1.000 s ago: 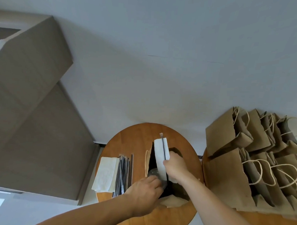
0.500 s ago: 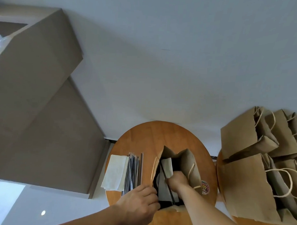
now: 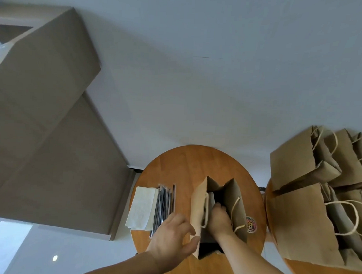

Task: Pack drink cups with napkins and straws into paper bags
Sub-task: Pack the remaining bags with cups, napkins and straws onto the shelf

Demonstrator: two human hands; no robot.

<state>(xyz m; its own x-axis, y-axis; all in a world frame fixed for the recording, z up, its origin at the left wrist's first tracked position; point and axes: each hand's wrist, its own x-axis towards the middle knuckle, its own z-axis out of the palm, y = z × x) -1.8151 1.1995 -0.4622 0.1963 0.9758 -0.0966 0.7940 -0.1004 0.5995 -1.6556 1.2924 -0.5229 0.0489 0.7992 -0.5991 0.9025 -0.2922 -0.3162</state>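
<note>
1. The paper bag (image 3: 235,200) stands open on the bench (image 3: 185,163). It is probably light, thin and easily crumpled, so it is best taken by the rim or the cord handles.
2. The left grip (image 3: 172,237) has loosely spread fingers touching the bag's left wall, clasping nothing.
3. The right grip (image 3: 220,218) reaches inside the bag. Its fingertips are hidden, so I cannot tell what it holds, and no cup is visible.

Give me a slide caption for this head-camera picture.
Right hand reaches into an open paper bag while left hand touches its side.
</note>
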